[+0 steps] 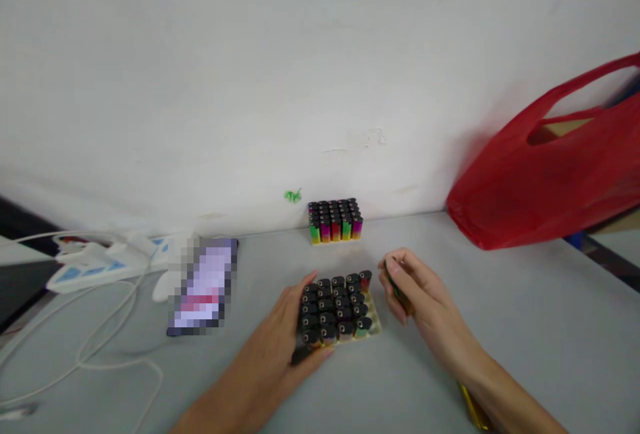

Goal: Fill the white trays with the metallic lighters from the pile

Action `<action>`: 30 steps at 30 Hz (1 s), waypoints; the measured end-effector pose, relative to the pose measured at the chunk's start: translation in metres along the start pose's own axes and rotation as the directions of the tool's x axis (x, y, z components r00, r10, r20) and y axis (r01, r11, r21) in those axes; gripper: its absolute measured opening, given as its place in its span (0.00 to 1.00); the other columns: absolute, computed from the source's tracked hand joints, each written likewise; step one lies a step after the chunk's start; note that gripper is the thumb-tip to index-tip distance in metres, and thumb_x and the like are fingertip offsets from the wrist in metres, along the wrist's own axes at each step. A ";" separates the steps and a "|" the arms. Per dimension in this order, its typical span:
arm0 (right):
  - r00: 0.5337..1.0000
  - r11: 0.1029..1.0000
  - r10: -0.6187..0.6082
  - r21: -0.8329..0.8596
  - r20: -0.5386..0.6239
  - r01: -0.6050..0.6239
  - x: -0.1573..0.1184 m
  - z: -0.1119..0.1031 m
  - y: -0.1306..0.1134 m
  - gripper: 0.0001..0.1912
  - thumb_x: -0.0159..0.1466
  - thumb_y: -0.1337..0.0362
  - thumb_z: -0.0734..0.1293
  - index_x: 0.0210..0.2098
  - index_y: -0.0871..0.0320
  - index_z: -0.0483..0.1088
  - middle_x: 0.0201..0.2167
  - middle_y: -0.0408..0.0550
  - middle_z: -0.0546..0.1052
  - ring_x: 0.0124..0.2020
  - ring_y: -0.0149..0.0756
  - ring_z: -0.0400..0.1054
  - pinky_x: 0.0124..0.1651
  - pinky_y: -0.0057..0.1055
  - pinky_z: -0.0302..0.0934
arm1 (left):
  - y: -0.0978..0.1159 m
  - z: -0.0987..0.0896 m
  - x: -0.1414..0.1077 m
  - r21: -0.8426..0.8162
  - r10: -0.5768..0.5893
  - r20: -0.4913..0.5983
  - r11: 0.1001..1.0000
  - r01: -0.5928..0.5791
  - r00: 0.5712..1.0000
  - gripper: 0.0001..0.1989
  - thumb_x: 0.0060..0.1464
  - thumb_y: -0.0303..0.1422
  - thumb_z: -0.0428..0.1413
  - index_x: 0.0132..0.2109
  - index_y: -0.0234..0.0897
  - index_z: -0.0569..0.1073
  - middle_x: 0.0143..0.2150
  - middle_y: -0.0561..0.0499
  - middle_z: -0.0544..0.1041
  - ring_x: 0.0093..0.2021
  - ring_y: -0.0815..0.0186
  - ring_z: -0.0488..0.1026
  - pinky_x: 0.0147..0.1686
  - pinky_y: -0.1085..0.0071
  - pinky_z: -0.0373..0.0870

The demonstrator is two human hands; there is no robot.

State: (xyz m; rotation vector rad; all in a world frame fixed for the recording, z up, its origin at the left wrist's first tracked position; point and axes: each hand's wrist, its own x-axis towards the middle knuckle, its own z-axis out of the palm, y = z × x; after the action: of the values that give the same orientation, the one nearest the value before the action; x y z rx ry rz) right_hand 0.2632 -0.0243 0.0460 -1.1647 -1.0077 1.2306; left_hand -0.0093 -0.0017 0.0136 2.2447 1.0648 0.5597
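My left hand (pixel 287 327) wraps round the left side of a pale tray (pixel 376 325) filled with rows of black-topped lighters (pixel 327 304). Several slots along the tray's right side hold no lighter. To the right of the tray, my right hand (pixel 413 284) pinches a dark and greenish lighter (pixel 399 289), tilted and partly covered by the fingers. Farther back, against the wall, stands a second block of lighters (pixel 335 222) with black tops and bright multicoloured bodies.
A phone (pixel 205 287) lies at the left, near a white power strip (pixel 100 267) and looping white cables (pixel 131 297). A red bag (pixel 540 181) stands at the right. Under my right forearm shows a yellow object (pixel 473 407).
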 end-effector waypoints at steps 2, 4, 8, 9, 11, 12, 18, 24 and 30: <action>0.992 0.988 -0.124 -0.091 -0.026 0.121 0.000 -0.002 0.000 0.18 0.75 0.45 0.71 0.38 0.53 0.75 0.31 0.42 0.71 0.33 0.36 0.64 0.38 0.33 0.58 | 0.000 0.000 0.000 0.006 -0.001 -0.001 1.000 0.001 1.000 0.48 0.70 0.35 0.64 0.83 0.59 0.44 0.81 0.44 0.65 0.79 0.44 0.66 0.77 0.39 0.65; 0.976 0.962 -0.217 -0.174 -0.025 0.209 0.001 -0.006 -0.001 0.14 0.74 0.49 0.74 0.40 0.52 0.81 0.38 0.45 0.74 0.41 0.41 0.68 0.46 0.36 0.61 | -0.001 0.000 0.000 0.009 -0.010 0.003 1.000 0.010 1.000 0.47 0.71 0.35 0.64 0.83 0.59 0.44 0.80 0.44 0.65 0.78 0.44 0.67 0.77 0.38 0.65; 0.965 0.933 -0.255 -0.247 0.065 0.263 0.003 -0.015 -0.002 0.08 0.73 0.53 0.75 0.44 0.48 0.86 0.35 0.45 0.74 0.39 0.41 0.68 0.44 0.38 0.61 | -0.001 0.001 -0.001 0.006 -0.025 0.017 1.000 0.025 1.000 0.48 0.71 0.35 0.64 0.83 0.60 0.43 0.81 0.44 0.64 0.78 0.43 0.66 0.77 0.36 0.64; 0.965 0.932 -0.247 -0.249 0.089 0.262 0.004 -0.016 -0.003 0.08 0.74 0.54 0.75 0.45 0.48 0.87 0.34 0.44 0.73 0.37 0.40 0.68 0.42 0.38 0.61 | -0.001 0.001 -0.001 0.006 -0.028 0.017 1.000 0.028 0.999 0.48 0.71 0.35 0.64 0.83 0.60 0.43 0.81 0.44 0.64 0.79 0.43 0.66 0.77 0.35 0.64; 0.963 0.924 -0.239 -0.276 0.124 0.264 0.003 -0.018 -0.004 0.08 0.74 0.55 0.75 0.47 0.48 0.87 0.32 0.43 0.73 0.34 0.39 0.68 0.40 0.37 0.61 | -0.001 0.001 -0.001 0.005 -0.030 0.017 1.000 0.030 0.999 0.48 0.71 0.35 0.64 0.83 0.60 0.43 0.81 0.43 0.63 0.79 0.42 0.66 0.78 0.36 0.63; 0.961 0.915 -0.239 -0.300 0.138 0.270 0.003 -0.018 -0.005 0.08 0.74 0.55 0.76 0.47 0.48 0.87 0.31 0.43 0.74 0.33 0.38 0.68 0.39 0.37 0.61 | -0.001 0.001 -0.001 0.002 -0.030 0.014 1.000 0.030 0.999 0.48 0.71 0.34 0.64 0.83 0.59 0.44 0.81 0.43 0.64 0.79 0.42 0.65 0.78 0.36 0.63; 0.956 0.883 -0.196 -0.384 0.217 0.268 0.004 -0.021 -0.002 0.09 0.74 0.53 0.76 0.47 0.48 0.86 0.32 0.43 0.77 0.33 0.37 0.70 0.37 0.35 0.61 | -0.001 0.001 0.000 -0.004 -0.029 0.011 1.000 0.029 1.000 0.47 0.71 0.35 0.65 0.83 0.58 0.45 0.81 0.44 0.63 0.79 0.44 0.65 0.78 0.38 0.63; 0.972 0.911 -0.144 -0.358 0.185 0.203 0.005 -0.023 0.004 0.11 0.73 0.54 0.76 0.50 0.51 0.80 0.32 0.40 0.77 0.33 0.34 0.71 0.36 0.32 0.62 | -0.001 0.001 0.000 0.002 -0.022 0.016 1.000 0.022 1.000 0.47 0.71 0.34 0.64 0.83 0.59 0.44 0.81 0.45 0.64 0.79 0.45 0.65 0.78 0.38 0.63; 0.970 0.903 -0.133 -0.377 0.203 0.203 0.004 -0.024 0.000 0.09 0.74 0.54 0.75 0.47 0.51 0.80 0.30 0.39 0.77 0.32 0.34 0.70 0.35 0.32 0.61 | -0.004 0.002 -0.002 -0.006 -0.030 0.007 1.000 0.030 1.000 0.47 0.70 0.37 0.65 0.83 0.59 0.45 0.81 0.45 0.64 0.79 0.43 0.65 0.78 0.37 0.64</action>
State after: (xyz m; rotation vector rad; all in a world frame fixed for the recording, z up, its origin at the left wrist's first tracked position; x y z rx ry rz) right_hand 0.2871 -0.0225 0.0420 -1.2591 -1.5106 1.0272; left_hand -0.0115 -0.0021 0.0093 2.2201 1.0898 0.5421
